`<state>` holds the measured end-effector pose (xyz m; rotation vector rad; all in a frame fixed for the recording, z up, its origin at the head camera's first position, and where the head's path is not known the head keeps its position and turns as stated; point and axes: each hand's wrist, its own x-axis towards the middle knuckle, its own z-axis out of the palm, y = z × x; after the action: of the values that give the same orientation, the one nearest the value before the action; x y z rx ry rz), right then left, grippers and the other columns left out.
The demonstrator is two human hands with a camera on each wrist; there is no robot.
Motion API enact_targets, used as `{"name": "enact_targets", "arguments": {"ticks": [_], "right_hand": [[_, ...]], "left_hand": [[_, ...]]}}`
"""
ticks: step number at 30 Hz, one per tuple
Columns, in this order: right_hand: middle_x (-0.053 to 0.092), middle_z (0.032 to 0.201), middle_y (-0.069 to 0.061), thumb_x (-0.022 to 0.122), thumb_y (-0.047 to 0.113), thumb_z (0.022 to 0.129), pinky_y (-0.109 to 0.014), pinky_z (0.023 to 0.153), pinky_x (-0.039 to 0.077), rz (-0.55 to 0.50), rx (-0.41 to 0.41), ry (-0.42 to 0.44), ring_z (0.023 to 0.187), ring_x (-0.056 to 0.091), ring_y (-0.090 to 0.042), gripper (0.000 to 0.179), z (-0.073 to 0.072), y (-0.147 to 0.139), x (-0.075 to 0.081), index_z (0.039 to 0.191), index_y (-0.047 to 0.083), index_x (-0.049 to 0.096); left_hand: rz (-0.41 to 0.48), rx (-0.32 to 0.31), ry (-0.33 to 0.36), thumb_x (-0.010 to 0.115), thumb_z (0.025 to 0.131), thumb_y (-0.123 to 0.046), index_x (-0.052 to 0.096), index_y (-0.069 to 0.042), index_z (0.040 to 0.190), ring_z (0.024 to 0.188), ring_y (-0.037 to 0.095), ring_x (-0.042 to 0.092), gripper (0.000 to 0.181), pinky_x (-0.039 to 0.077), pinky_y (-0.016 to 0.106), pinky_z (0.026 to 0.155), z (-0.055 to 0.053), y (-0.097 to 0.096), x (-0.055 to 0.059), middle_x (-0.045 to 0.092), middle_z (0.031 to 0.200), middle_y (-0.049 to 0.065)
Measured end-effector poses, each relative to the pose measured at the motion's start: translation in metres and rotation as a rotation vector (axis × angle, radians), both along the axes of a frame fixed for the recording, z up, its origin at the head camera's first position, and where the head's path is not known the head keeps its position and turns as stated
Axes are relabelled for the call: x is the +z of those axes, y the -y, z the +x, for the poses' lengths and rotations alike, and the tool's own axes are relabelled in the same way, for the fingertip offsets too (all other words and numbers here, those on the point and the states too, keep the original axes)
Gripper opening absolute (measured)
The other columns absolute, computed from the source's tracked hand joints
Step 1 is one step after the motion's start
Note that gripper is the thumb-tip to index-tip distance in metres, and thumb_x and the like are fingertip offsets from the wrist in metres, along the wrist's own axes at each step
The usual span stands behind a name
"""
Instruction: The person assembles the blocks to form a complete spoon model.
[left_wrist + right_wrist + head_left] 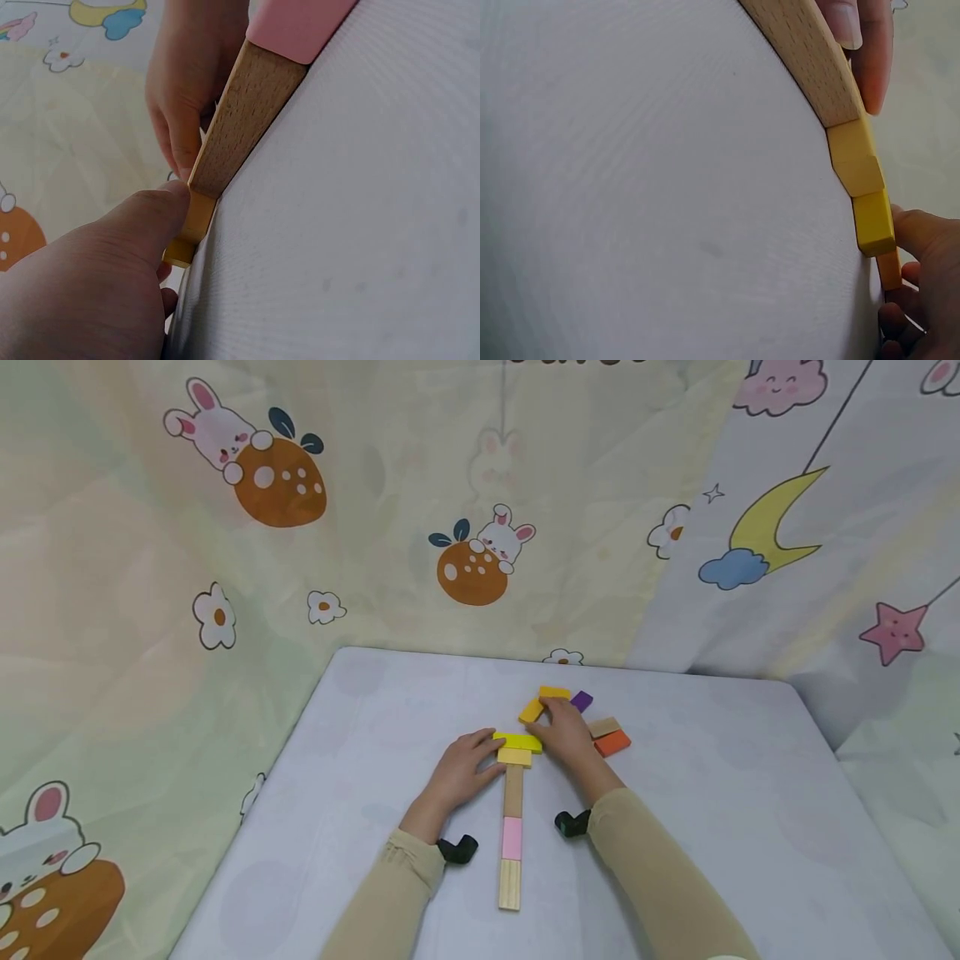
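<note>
Golden block point(530, 711) in the right hand point(567, 739), yeah? Properly gripped?

– Yep, pinched between thumb and fingers. Lying at a slant, just beyond the bright yellow block point(517, 742).

– And with the left hand point(458, 773)?

– Relaxed, fingers loosely spread, touching the left end of that bright yellow one. Thumb by the pale yellow block point(514, 757).

– Nice. Closer to the sleeves?

– Running down in a line: pale yellow crosswise under bright yellow, then tan block point(513, 791), pink block point(512, 837), striped wood block point(510, 885), end to end.

– Farther out?

– Just past the slanted one, second golden block point(555, 692), then purple block point(582, 700). Right of the right hand, light wood block point(603, 727) against orange block point(612, 743). All on a white tabletop point(735, 793), with rabbit-print cloth point(390, 427) behind.
</note>
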<state>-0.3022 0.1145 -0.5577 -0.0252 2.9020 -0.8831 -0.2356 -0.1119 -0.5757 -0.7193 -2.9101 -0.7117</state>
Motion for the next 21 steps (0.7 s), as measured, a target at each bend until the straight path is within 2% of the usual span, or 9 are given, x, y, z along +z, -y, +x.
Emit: {"name": "enact_targets", "arguments": {"ticks": [6, 12, 16, 21], "right_hand": [[0.039, 0.155, -0.012, 0.067, 0.044, 0.092, -0.054, 0.117, 0.034, 0.003, -0.016, 0.003, 0.142, 0.038, -0.034, 0.069, -0.003, 0.001, 0.000, 0.149, 0.015, 0.042], [0.041, 0.155, -0.009, 0.068, 0.043, 0.091, -0.055, 0.117, 0.034, -0.084, -0.001, 0.026, 0.142, 0.038, -0.033, 0.067, -0.002, 0.003, 0.006, 0.148, 0.018, 0.044], [0.045, 0.152, -0.006, 0.070, 0.046, 0.089, -0.057, 0.114, 0.037, -0.134, 0.039, 0.056, 0.140, 0.041, -0.033, 0.063, -0.003, 0.007, 0.011, 0.145, 0.023, 0.049], [0.048, 0.150, -0.004, 0.071, 0.045, 0.089, -0.054, 0.111, 0.043, -0.130, 0.110, 0.088, 0.133, 0.048, -0.032, 0.060, -0.005, 0.015, 0.014, 0.143, 0.027, 0.051]], "left_hand": [[-0.011, 0.005, -0.008, 0.058, 0.096, -0.049, 0.054, -0.025, 0.143, 0.139, 0.024, 0.044, 0.053, 0.039, 0.045, 0.115, 0.000, -0.001, 0.000, 0.045, 0.153, 0.000], [-0.016, 0.009, -0.005, 0.057, 0.096, -0.051, 0.053, -0.027, 0.143, 0.139, 0.022, 0.045, 0.053, 0.039, 0.044, 0.115, -0.001, -0.001, -0.001, 0.044, 0.154, -0.001], [-0.017, 0.011, 0.000, 0.057, 0.096, -0.052, 0.053, -0.029, 0.143, 0.139, 0.022, 0.045, 0.053, 0.039, 0.043, 0.116, -0.001, 0.000, -0.001, 0.044, 0.154, -0.002], [-0.005, 0.011, 0.008, 0.057, 0.097, -0.050, 0.053, -0.028, 0.143, 0.139, 0.023, 0.044, 0.052, 0.039, 0.044, 0.116, 0.000, 0.001, -0.001, 0.043, 0.155, -0.001]]}}
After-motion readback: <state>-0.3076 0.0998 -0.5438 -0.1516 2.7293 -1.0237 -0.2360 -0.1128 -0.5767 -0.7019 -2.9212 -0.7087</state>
